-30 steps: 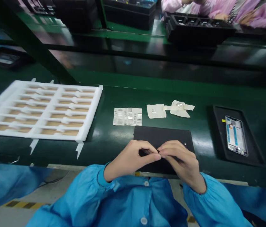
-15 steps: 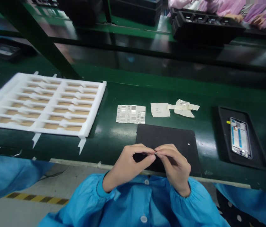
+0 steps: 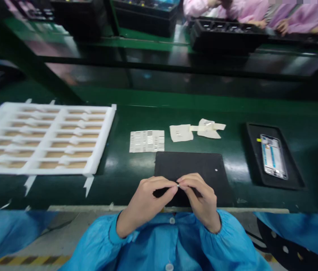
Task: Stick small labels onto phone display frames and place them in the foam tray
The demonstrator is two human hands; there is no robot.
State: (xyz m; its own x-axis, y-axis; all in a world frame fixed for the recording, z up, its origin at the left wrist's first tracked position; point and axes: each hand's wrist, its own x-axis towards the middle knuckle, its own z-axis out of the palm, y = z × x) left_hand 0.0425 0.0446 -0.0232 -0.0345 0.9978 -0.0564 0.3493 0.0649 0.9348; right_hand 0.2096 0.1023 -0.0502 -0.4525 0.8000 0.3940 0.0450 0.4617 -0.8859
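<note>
Fingertips of my left hand and my right hand meet in a pinch above the near part of a black mat. Between them shows a tiny light-coloured piece, too small to name. Both hands are closed on it. Beyond the mat lies a sheet of small silvery strips. Right of that are two pale pieces of backing paper, one flat and the other crumpled, joined by a strip. A small white dot sits on the mat's right side.
A white slotted foam tray fills the left of the green bench. At right, a black tray holds a phone frame. Black bins stand across the back, near people in pink sleeves. Blue sleeves flank me.
My head view has shifted, so the bench things sit further left in the picture. My hands stay pinched together on the tiny piece, which now shows lighter between the fingertips.
</note>
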